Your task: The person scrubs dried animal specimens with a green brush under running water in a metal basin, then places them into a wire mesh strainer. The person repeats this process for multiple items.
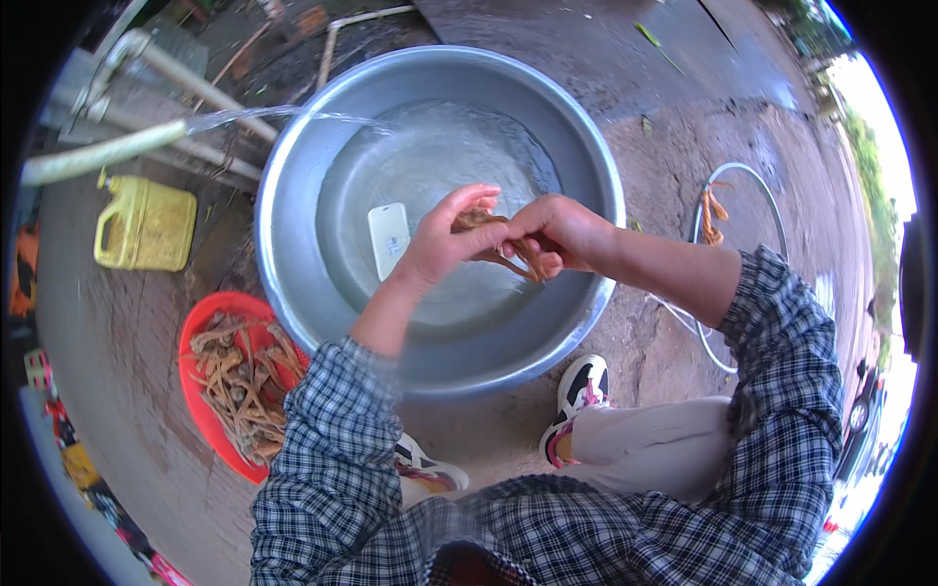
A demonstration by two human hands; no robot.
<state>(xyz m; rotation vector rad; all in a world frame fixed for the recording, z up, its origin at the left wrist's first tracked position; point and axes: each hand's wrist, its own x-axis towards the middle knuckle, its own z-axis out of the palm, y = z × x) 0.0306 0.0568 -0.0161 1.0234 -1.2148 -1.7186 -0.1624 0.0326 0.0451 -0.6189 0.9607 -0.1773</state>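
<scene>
Over a large round metal basin [586,132] with water [447,154] in it, both hands hold one brown, branching root [527,258] above the surface. My left hand [458,231] grips its thicker end between thumb and fingers. Thin rootlets hang down by my right hand [560,234], whose bent fingers pinch the other end; part of the root is hidden by the fingers. A white flat rectangular piece [388,238] with rounded corners lies in the basin, left of my left hand. From a pale hose [110,154] at the upper left, a stream of water runs into the basin.
A red plastic basket [194,381] with several similar roots [238,381] stands left of the basin. Beyond it is a yellow jerrycan [150,223]. Pipes [198,88] run behind the basin's left side. A thin hose [762,179] loops on the ground at right. My shoes [582,395] stand near the basin.
</scene>
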